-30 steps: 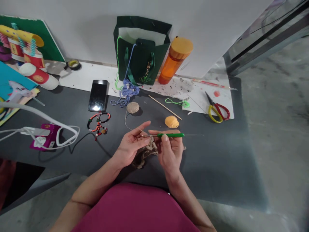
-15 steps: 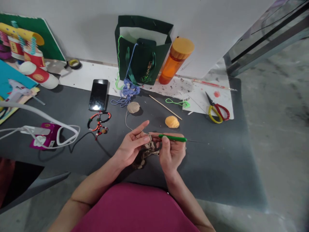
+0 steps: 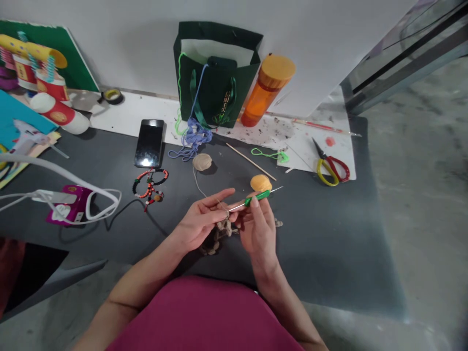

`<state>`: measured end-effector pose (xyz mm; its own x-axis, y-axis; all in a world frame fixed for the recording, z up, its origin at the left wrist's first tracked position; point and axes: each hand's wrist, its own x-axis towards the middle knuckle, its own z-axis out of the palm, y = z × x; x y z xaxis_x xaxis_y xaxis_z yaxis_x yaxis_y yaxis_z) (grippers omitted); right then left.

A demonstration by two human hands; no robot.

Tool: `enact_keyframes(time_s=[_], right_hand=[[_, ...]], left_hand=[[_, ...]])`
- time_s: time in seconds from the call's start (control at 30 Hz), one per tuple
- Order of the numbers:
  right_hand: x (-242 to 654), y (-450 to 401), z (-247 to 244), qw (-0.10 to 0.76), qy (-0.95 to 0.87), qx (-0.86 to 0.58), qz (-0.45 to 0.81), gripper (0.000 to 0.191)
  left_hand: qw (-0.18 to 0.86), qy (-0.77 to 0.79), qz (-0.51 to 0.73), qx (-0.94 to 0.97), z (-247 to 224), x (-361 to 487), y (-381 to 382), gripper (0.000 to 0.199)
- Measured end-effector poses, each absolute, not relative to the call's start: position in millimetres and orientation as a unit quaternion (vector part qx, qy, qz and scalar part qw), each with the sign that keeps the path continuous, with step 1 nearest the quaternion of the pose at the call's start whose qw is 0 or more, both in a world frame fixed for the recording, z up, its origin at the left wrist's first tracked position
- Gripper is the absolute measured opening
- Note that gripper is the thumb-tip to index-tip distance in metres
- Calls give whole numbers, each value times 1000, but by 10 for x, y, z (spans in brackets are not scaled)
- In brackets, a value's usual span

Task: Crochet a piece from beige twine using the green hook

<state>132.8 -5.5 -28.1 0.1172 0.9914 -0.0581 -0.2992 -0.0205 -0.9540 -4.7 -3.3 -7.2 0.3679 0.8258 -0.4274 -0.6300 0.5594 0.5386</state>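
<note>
By the bench's left end sits a purple box; a phone lies nearer the back edge. Toward the front edge, the left hand pinches beige crochet work; the right hand grips a green-handled hook, tip at the work. Scissors lie near the back right corner.

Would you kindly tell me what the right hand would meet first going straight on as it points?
The right hand would probably meet the small yellow ball first, though the hand's height above the table is unclear.
</note>
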Motion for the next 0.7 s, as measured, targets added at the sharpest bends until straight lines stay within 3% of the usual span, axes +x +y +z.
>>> enact_keyframes(time_s=[0.17, 0.27, 0.43, 0.5, 0.7], right_hand=[[1298, -134, -293, 617, -516, -476, 356, 4], [1300, -142, -311, 614, -597, -452, 250, 17], [1240, -100, -321, 656, -459, -450, 394, 4], [1226, -74, -311, 663, -392, -444, 459, 10], [1324, -13, -311, 627, -386, -418, 533, 16]], left_hand=[[705, 406, 540, 216, -105, 25, -96, 60], [676, 410, 557, 253, -129, 35, -109, 68], [734, 376, 528, 201, -125, 17, -87, 84], [754, 367, 517, 172, -105, 7, -74, 85], [801, 344, 474, 125, -66, -48, -42, 64]])
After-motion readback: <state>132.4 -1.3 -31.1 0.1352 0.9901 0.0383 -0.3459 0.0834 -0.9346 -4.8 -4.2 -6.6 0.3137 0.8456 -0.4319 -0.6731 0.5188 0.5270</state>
